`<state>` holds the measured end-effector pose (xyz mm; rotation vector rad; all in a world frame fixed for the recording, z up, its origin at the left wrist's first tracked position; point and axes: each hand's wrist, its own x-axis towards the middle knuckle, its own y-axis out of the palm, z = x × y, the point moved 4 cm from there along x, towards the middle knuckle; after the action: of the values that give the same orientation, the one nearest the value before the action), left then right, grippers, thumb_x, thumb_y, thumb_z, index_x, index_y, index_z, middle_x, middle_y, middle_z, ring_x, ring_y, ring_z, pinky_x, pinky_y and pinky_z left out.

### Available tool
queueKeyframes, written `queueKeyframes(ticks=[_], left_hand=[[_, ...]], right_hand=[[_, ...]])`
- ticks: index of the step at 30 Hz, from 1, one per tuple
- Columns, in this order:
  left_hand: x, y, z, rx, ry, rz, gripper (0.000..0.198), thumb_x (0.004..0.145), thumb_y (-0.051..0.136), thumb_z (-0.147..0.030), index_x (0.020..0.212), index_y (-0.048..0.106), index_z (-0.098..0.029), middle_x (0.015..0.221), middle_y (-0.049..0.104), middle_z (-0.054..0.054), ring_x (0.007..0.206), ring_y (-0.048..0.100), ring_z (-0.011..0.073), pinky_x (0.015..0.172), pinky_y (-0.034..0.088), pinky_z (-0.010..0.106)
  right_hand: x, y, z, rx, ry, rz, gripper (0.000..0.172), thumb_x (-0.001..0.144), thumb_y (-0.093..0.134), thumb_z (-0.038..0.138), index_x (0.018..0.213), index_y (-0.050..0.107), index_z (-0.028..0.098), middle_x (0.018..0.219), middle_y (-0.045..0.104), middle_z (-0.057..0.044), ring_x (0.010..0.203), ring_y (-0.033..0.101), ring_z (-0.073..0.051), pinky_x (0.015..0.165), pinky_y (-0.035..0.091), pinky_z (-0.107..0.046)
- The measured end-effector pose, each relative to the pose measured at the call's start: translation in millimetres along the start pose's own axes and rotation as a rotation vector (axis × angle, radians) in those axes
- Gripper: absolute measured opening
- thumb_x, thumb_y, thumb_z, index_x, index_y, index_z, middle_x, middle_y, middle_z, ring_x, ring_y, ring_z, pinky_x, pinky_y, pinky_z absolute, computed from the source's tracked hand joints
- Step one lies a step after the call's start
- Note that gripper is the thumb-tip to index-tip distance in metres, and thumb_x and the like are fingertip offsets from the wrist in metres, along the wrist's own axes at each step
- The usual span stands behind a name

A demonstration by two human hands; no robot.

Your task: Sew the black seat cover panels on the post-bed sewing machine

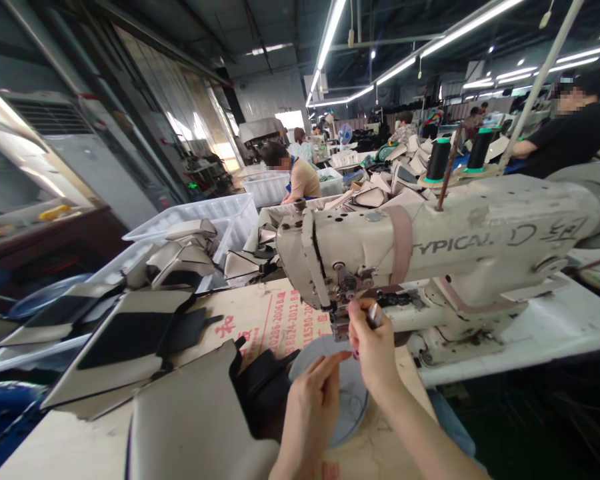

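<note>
My right hand (373,347) is closed beside the needle area of a sewing machine (430,247). A small shiny metal tool (375,315) sticks out of its grip; its exact kind is unclear. Lower and to the left, my left hand (313,393) has thumb and forefinger pressed together, the forefinger pointing to my right hand. What it pinches is too small to make out. Beneath both hands lies a round grey disc (353,417). To the left rests a beige and black sewn piece (190,413), its dark flap close to my left hand.
More beige and black pieces (130,333) lie along the wooden table (260,300) and in white plastic crates (240,207) behind. Two black thread cones (437,160) stand beyond the machine. A person (303,177) bends at the back; another in black (570,127) is at right.
</note>
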<state>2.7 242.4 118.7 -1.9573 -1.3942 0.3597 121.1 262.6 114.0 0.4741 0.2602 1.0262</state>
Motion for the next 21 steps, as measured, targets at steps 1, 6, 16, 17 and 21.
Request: queueKeyframes(ticks=[1,6,16,17,21], left_hand=[[1.1,-3.4,2.0,0.006,-0.008,-0.007,0.031,0.088,0.039,-0.027,0.103,0.064,-0.019,0.071,0.06,0.002,0.058,0.053,0.0117,0.056,0.041,0.019],[4.6,-12.5,15.6,0.024,-0.032,-0.025,0.032,0.088,0.038,-0.031,0.108,0.061,-0.019,0.066,0.057,0.0,0.056,0.052,0.0109,0.055,0.042,0.019],[31.5,-25.7,-17.0,-0.201,0.038,-0.331,0.025,0.087,0.044,-0.031,0.102,0.061,-0.02,0.109,0.053,0.006,0.105,0.05,0.0175,0.093,0.037,0.028],[34.6,-26.2,-17.8,-0.245,0.013,-0.326,0.025,0.086,0.046,-0.033,0.099,0.063,-0.019,0.106,0.054,0.006,0.103,0.051,0.0176,0.09,0.039,0.027],[40.9,-25.6,-13.8,-0.379,-0.087,-0.222,0.027,0.081,0.054,-0.039,0.089,0.068,-0.018,0.094,0.056,0.005,0.089,0.055,0.0167,0.074,0.044,0.023]], right_hand=[[-2.1,-0.3,-2.0,-0.005,-0.003,0.001,0.033,0.079,0.056,0.05,0.074,0.046,0.019,0.044,0.033,0.01,0.038,0.027,-0.005,0.036,0.021,-0.016],[-6.4,-5.6,-6.5,0.005,0.013,-0.016,0.03,0.079,0.058,0.048,0.078,0.05,0.019,0.046,0.035,0.01,0.038,0.027,-0.004,0.036,0.021,-0.016],[-18.4,28.8,-17.6,0.238,0.31,0.151,0.034,0.071,0.064,0.047,0.072,0.042,0.021,0.042,0.025,0.013,0.033,0.014,-0.004,0.03,0.014,-0.016],[-21.7,29.1,-17.2,0.246,0.312,0.136,0.034,0.071,0.065,0.047,0.072,0.043,0.021,0.041,0.025,0.013,0.033,0.014,-0.003,0.03,0.013,-0.015],[-29.1,22.1,-16.4,0.173,0.308,0.048,0.039,0.068,0.067,0.048,0.065,0.04,0.021,0.039,0.026,0.013,0.032,0.016,-0.003,0.029,0.013,-0.015]])
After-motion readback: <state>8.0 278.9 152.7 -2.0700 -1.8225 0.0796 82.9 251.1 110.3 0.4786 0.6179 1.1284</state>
